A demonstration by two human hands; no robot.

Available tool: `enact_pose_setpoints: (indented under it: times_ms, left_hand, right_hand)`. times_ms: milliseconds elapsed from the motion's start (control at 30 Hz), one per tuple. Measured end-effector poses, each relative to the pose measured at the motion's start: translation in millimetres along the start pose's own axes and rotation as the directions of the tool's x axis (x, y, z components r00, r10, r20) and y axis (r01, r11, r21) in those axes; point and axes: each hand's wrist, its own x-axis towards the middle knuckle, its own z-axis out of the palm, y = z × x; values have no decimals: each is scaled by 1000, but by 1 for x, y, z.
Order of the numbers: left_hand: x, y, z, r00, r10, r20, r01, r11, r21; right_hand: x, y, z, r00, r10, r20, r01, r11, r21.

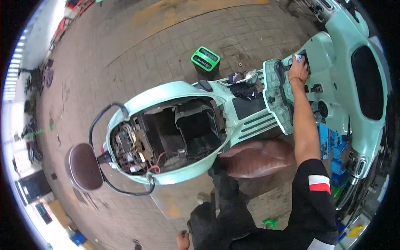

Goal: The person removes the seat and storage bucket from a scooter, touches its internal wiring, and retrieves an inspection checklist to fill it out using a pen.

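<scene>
My right hand (298, 70) reaches into the open front compartment (307, 62) of a mint-green scooter (171, 89). Its fingers close on a small white-and-blue thing (298, 58), whose kind I cannot make out. Beneath that forearm, an unfastened green panel with a grey inner side (278, 98) stands across the footboard. At the bottom edge, my left hand (182, 241) hangs beside my leg, partly cut off, with its fingers curled; whatever they may hold is too small to name. Off the scooter, the brown seat (258, 158) lies beside the footboard.
The storage bucket (200, 129) is uncovered, with red wires (156, 164) behind it. A black box with a green rim (205, 60) stands on the paving. Dark cloth (246, 89) and metal parts (251, 76) rest on the footboard. A blue toolbox (331, 143) stands at right.
</scene>
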Motion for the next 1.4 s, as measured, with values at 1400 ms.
enact_pose_setpoints:
  times_ms: [1400]
  left_hand:
    - [31, 377, -179, 606, 674, 422, 259, 334, -906]
  right_hand:
    - [-395, -155, -485, 851, -505, -145, 280, 202, 939]
